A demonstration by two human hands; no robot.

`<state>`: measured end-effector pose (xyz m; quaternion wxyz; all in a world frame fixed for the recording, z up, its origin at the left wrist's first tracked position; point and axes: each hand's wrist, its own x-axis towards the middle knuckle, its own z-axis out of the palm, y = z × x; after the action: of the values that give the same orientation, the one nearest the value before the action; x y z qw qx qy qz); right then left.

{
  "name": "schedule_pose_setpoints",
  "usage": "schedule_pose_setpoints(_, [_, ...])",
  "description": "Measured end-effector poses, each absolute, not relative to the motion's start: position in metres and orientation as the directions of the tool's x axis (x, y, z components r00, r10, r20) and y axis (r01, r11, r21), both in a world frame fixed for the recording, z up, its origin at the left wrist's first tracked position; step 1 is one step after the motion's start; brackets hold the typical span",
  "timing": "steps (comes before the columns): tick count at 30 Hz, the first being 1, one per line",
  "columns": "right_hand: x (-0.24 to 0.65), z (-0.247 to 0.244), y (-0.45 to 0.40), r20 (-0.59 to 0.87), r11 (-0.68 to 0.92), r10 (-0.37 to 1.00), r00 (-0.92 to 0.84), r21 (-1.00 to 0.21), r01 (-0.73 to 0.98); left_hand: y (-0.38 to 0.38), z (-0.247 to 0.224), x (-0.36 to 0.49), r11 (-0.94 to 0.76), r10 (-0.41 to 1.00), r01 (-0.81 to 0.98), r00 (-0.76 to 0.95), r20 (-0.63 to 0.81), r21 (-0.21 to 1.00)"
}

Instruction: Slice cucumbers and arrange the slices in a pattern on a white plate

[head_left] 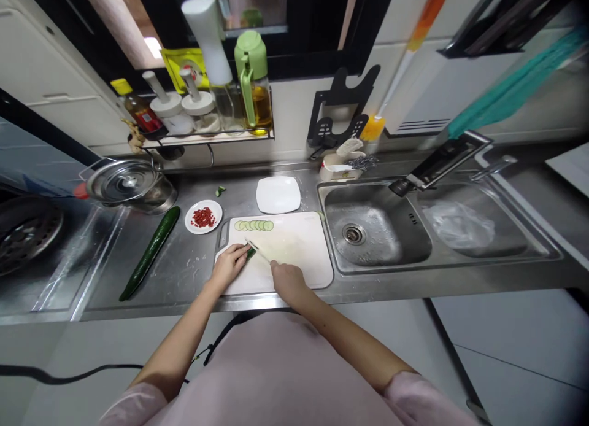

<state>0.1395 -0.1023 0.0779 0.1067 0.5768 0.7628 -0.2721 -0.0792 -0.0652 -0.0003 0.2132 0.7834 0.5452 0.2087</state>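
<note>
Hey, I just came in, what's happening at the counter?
Someone is slicing cucumber on a white cutting board. The right hand holds a knife, and the left hand steadies the cucumber piece. A row of thin slices lies along the board's far side. A whole cucumber and a plate of chopped red pieces sit to the left.

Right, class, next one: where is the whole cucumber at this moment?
In the head view, the whole cucumber lies on the steel counter at the person's left, between the lidded pot and the counter's front edge, left of the cutting board.
</note>
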Motion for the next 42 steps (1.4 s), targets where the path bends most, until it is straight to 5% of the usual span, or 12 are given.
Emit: schedule_pose_setpoints(42, [0.141, 0.071, -0.082, -0.495, 0.210, 0.792, -0.358, -0.330, 0.920, -0.061, -0.005, -0.086, -0.344, 0.927, 0.747, 0.366, 0.079, 0.568])
